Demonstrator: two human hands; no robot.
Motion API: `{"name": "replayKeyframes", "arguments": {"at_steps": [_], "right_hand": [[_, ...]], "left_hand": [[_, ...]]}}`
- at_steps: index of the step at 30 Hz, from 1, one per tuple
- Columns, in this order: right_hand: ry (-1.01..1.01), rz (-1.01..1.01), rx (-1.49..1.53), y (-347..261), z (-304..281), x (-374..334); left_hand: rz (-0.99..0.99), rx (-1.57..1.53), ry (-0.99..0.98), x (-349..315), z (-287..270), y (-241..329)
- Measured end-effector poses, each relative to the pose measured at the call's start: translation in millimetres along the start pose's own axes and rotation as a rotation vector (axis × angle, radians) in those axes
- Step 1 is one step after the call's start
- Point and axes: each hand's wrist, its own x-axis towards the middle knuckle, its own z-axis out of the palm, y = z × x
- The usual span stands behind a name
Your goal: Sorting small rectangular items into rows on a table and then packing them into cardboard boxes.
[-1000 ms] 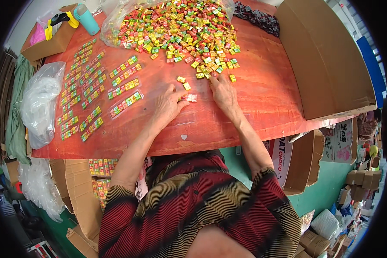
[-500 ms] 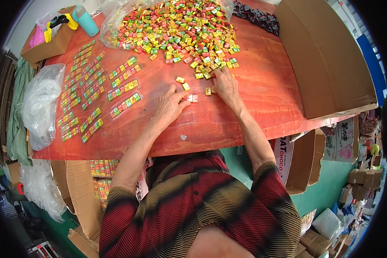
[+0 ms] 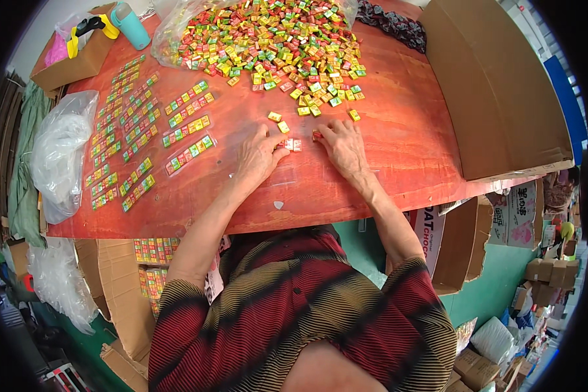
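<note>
Small red-and-white boxes [image 3: 293,145] form a short row on the red table, with my left hand [image 3: 257,159] closed around their left end. Just right of that row, the fingertips of my right hand [image 3: 343,149] pinch a small box [image 3: 317,135], mostly hidden by the fingers. Two small yellow boxes [image 3: 278,122] lie loose beyond my left fingers. Beyond my right hand lies another yellow box [image 3: 354,115]. A large heap of small red, yellow and green boxes [image 3: 274,46] spills from a clear plastic bag [image 3: 168,49] at the far side.
Wrapped rows of boxes [image 3: 189,155] lie in columns on the left of the red table [image 3: 398,144]. A clear plastic bag [image 3: 64,157] sits at the left edge. Back left stand a carton [image 3: 78,68] and a turquoise bottle [image 3: 130,27]. A large carton [image 3: 496,91] stands at right.
My right hand has drawn back from the heap's near edge toward me, closing on a small box near the row. A yellow box now shows beyond it. My left hand has hardly moved.
</note>
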Motion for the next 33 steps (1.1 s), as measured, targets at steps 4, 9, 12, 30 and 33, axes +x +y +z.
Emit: {"name": "replayKeyframes", "arguments": {"at_steps": [4,9,12,30,33], "right_hand": [[0.013,-0.016,0.011,11.1,2.0,-5.7],[-0.047,0.082,-0.137,16.1,-2.9,-6.7],[-0.106,0.065,-0.317,6.8,-4.3,-0.1],[-0.186,0.099,-0.135,29.7,-13.9,-2.8],[-0.189,0.146,-0.223,28.7,-19.2,1.9]], "left_hand": [[-0.012,-0.003,-0.005,-0.4,-0.2,-0.8],[0.005,-0.007,0.006,-0.4,1.2,-1.0],[0.006,-0.016,0.001,0.1,0.1,0.2],[0.001,-0.013,0.011,-0.4,1.0,-2.0],[0.015,-0.012,0.022,-0.6,2.0,-2.3]]}}
